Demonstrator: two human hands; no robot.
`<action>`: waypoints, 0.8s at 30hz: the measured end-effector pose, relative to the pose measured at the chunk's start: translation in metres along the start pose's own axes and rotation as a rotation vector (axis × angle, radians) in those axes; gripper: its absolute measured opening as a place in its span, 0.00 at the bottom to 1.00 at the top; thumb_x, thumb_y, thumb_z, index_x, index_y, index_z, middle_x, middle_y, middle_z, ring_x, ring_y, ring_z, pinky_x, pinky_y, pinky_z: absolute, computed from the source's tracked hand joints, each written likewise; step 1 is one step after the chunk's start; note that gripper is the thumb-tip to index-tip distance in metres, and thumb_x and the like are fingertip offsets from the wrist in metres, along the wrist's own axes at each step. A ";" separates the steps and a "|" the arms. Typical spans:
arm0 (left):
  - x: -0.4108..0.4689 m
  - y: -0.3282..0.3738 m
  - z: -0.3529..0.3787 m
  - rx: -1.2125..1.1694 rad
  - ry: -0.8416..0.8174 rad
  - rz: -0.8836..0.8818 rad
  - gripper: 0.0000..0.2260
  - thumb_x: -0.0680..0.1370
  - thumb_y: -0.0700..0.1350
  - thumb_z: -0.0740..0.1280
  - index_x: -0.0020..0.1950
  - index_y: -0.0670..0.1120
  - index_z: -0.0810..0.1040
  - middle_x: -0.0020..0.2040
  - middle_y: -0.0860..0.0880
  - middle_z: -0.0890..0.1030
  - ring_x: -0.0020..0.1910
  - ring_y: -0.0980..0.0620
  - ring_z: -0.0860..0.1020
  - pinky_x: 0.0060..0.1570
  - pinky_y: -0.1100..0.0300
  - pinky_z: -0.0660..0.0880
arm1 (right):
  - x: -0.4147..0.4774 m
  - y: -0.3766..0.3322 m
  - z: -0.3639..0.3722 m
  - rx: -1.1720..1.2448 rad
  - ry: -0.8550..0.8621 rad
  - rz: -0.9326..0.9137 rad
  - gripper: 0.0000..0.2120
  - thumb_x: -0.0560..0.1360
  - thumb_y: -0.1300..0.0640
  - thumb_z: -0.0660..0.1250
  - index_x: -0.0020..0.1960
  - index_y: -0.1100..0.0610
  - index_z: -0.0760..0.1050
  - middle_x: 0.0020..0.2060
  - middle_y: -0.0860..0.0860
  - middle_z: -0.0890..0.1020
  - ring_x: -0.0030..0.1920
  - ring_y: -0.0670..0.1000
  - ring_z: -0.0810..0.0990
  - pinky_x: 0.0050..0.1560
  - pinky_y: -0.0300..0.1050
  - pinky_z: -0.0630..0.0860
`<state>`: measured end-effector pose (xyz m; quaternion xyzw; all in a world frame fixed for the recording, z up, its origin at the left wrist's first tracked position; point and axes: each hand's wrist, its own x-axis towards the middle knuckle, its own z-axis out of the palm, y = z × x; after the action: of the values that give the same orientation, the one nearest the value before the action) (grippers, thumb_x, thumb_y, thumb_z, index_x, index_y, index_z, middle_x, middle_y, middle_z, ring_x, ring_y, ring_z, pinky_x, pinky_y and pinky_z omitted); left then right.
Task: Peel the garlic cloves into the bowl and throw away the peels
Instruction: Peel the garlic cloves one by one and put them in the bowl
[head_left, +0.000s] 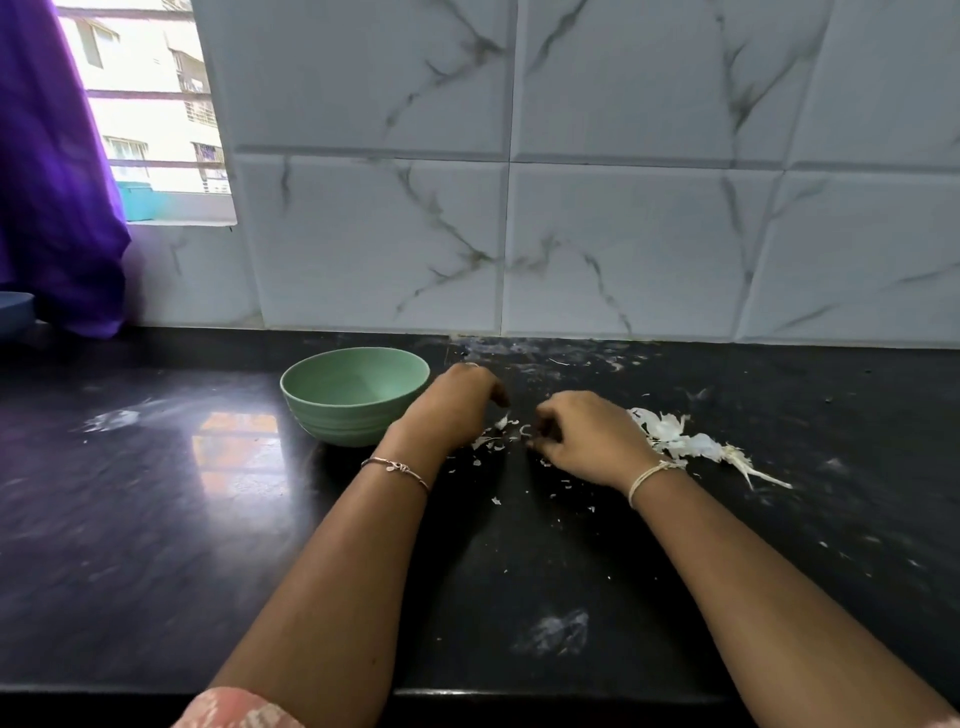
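The left hand and the right hand are over the black countertop, fingers curled down toward the small peel scraps. It cannot be told whether either holds anything. The green bowl stands just left of the left hand, and the larger peel pile lies beside the right wrist.

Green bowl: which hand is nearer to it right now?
Left. The left hand is close beside the green bowl, on its right. The right hand is farther right, past the left hand, next to the pile of peels.
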<state>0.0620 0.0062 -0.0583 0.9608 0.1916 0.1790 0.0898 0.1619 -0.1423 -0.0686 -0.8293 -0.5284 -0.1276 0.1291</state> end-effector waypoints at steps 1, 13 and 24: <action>0.000 0.001 0.004 0.019 -0.032 0.004 0.20 0.75 0.32 0.62 0.62 0.50 0.81 0.61 0.44 0.78 0.62 0.45 0.76 0.65 0.55 0.70 | -0.001 0.004 -0.003 -0.017 0.018 0.040 0.05 0.75 0.48 0.69 0.46 0.49 0.79 0.47 0.46 0.80 0.51 0.51 0.79 0.43 0.43 0.70; 0.007 0.009 0.016 -0.042 0.071 0.032 0.08 0.76 0.41 0.70 0.53 0.48 0.83 0.53 0.46 0.82 0.52 0.46 0.80 0.54 0.55 0.76 | -0.003 0.030 -0.009 0.205 0.221 0.164 0.09 0.81 0.57 0.61 0.56 0.52 0.79 0.44 0.45 0.85 0.48 0.48 0.83 0.49 0.48 0.79; 0.004 0.012 0.008 -0.770 0.089 -0.063 0.06 0.73 0.43 0.75 0.46 0.43 0.82 0.35 0.47 0.80 0.34 0.52 0.76 0.42 0.55 0.76 | -0.001 0.014 -0.017 1.020 0.133 0.131 0.07 0.74 0.64 0.71 0.53 0.60 0.82 0.46 0.55 0.85 0.42 0.46 0.81 0.45 0.34 0.78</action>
<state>0.0727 -0.0040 -0.0618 0.8418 0.1435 0.2765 0.4409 0.1732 -0.1551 -0.0546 -0.6824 -0.4612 0.1020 0.5579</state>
